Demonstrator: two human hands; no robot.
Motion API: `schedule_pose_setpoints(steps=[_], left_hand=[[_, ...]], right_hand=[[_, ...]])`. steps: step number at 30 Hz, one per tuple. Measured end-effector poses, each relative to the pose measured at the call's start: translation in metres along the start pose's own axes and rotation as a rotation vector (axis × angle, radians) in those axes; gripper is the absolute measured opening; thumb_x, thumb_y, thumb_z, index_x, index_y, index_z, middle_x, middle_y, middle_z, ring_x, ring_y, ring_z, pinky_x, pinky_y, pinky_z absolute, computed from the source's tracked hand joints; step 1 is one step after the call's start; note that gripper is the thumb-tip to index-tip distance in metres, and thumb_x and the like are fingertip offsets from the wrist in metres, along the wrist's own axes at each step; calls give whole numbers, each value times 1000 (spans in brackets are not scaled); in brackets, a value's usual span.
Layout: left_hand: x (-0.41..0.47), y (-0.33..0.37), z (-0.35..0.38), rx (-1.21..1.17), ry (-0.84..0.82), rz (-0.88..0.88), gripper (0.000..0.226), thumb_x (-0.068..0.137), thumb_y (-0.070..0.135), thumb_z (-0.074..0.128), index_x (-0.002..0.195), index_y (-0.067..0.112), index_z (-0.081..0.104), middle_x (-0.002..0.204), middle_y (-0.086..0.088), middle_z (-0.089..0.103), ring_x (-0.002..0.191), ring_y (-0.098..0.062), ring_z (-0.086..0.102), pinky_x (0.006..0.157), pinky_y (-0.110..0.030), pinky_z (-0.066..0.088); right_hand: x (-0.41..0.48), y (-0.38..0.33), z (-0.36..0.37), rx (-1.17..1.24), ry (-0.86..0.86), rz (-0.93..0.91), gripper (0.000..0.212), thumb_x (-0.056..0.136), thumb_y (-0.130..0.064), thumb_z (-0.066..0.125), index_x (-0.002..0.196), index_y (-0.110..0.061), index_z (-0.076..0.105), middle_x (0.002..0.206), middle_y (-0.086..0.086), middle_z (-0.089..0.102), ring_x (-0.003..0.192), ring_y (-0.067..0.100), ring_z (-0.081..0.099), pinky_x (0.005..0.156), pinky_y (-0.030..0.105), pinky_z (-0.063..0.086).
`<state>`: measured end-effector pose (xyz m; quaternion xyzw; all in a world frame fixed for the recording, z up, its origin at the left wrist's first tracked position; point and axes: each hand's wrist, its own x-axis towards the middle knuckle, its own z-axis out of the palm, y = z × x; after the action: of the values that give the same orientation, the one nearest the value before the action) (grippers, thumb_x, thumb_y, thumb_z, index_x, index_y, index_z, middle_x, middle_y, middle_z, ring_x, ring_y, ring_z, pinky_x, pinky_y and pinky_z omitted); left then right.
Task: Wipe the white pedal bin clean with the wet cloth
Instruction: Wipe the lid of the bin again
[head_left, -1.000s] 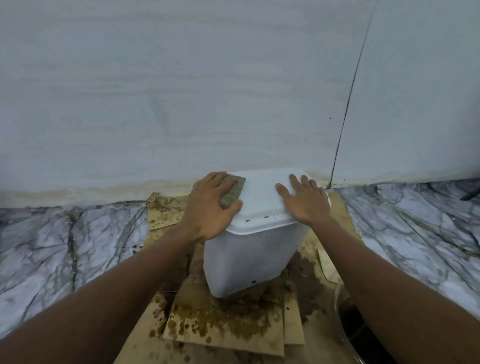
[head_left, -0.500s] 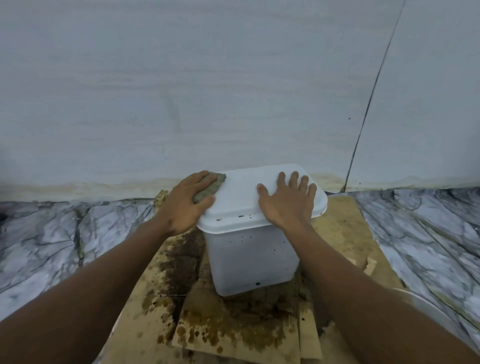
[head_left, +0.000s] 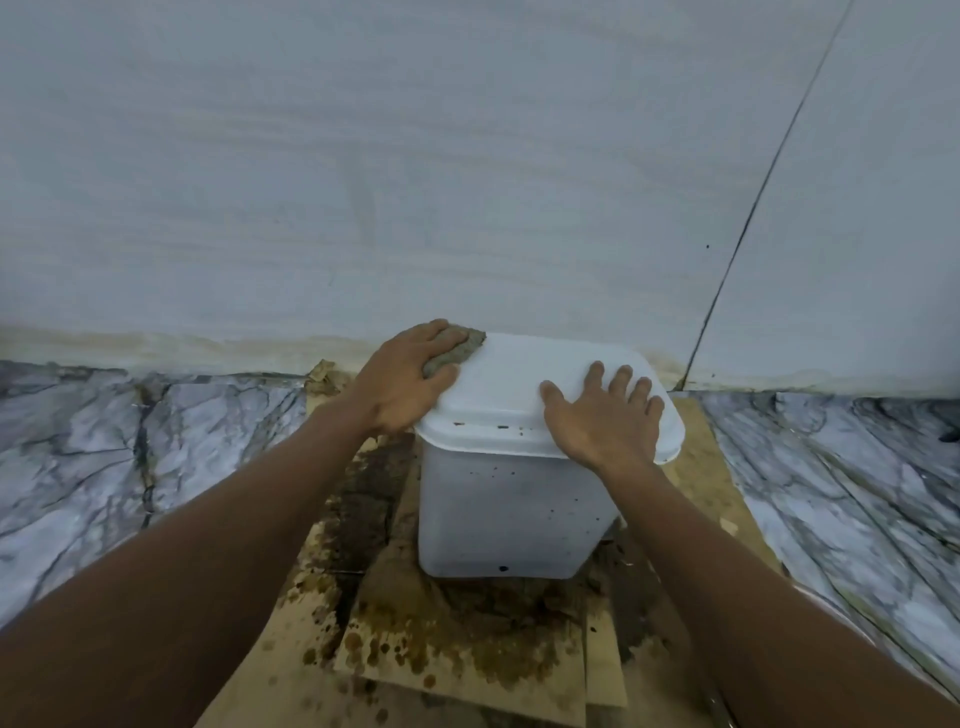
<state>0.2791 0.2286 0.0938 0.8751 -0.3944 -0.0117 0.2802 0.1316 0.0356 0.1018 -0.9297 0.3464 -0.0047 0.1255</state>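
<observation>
Pale wall (head_left: 467, 182); veined marble floor (head_left: 156, 441); stained cardboard (head_left: 457, 649).

White pedal bin (head_left: 509, 514) and wet cloth (head_left: 454, 353)
The bin stood upright, lid (head_left: 519, 384) shut, its front speckled with dark spots; the grey cloth lay bunched on the lid's far-left corner.

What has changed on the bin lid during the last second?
The left hand slid the cloth a little toward the lid's far left corner. The right hand shifted from the lid's right edge toward its front. The hand still presses flat, the cloth stays gripped, and the bin stands on the stained cardboard.
</observation>
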Motion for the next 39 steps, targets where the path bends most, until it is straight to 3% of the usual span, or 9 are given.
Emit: schedule_pose_setpoints(steps=[4, 9, 12, 17, 22, 26, 31, 35, 39], left_hand=[[13, 12, 7, 43, 3, 10, 59, 97, 47, 39, 154, 31, 38, 163, 3, 29, 151, -18, 24, 123, -36, 14], [-1, 20, 10, 92, 22, -29, 58, 104, 52, 29, 156, 28, 32, 165, 4, 25, 153, -18, 17, 125, -40, 10], [-10, 40, 18, 155, 37, -23, 73, 95, 58, 7, 156, 27, 33, 164, 3, 27, 153, -16, 14, 125, -45, 6], [-23, 75, 23, 175, -138, -2, 69, 92, 39, 15, 160, 27, 17, 168, -3, 7, 155, -16, -2, 124, -38, -11], [-27, 72, 13, 207, -269, 181, 53, 108, 34, 32, 159, 34, 16, 166, 10, 6, 153, -6, -3, 125, -33, -4], [-27, 40, -1, 236, -116, 170, 60, 101, 55, 27, 157, 33, 26, 165, 7, 22, 153, -11, 12, 126, -43, 12], [-31, 24, -1, 224, -28, 144, 59, 100, 55, 34, 155, 34, 33, 163, 10, 26, 149, -2, 13, 124, -34, 7], [-11, 53, 21, 361, -38, 207, 60, 100, 52, 30, 155, 28, 34, 161, -3, 35, 151, -18, 23, 125, -42, 6], [14, 99, 58, 465, -115, 244, 57, 105, 48, 26, 158, 29, 22, 166, -2, 24, 154, -18, 14, 126, -43, 2]], right_hand=[[-1, 25, -4, -24, 18, -44, 86, 93, -74, 11, 160, -20, 3, 168, 14, -2, 154, 37, -2, 123, 52, -1], [19, 55, -30, -204, 54, -323, 91, 86, -83, 13, 155, -25, 28, 161, 10, 29, 147, 34, 22, 117, 54, 19], [29, 91, -37, -141, -35, -512, 103, 76, -90, 26, 158, -30, 18, 167, 2, 14, 153, 22, 10, 123, 47, 11], [45, 126, -21, -121, -86, -706, 119, 68, -93, 45, 158, -37, -8, 167, -7, -14, 153, 11, -15, 126, 41, -2], [56, 125, -15, -27, -83, -716, 112, 74, -80, 59, 158, -40, -4, 167, -8, -11, 153, 11, -14, 126, 41, -4], [61, 120, -15, 47, -86, -718, 109, 75, -75, 64, 158, -40, 3, 168, -7, -5, 153, 10, -10, 125, 38, -5], [68, 118, -9, 125, -55, -705, 109, 69, -78, 63, 158, -41, 11, 168, -10, 0, 154, 9, -7, 125, 37, -3], [69, 119, -5, 134, -34, -709, 106, 73, -74, 65, 158, -40, 12, 168, -8, 2, 154, 11, -5, 126, 41, -2], [69, 121, -4, 112, -31, -708, 106, 73, -75, 64, 157, -40, 11, 168, -8, 2, 154, 11, -5, 126, 43, 0]])
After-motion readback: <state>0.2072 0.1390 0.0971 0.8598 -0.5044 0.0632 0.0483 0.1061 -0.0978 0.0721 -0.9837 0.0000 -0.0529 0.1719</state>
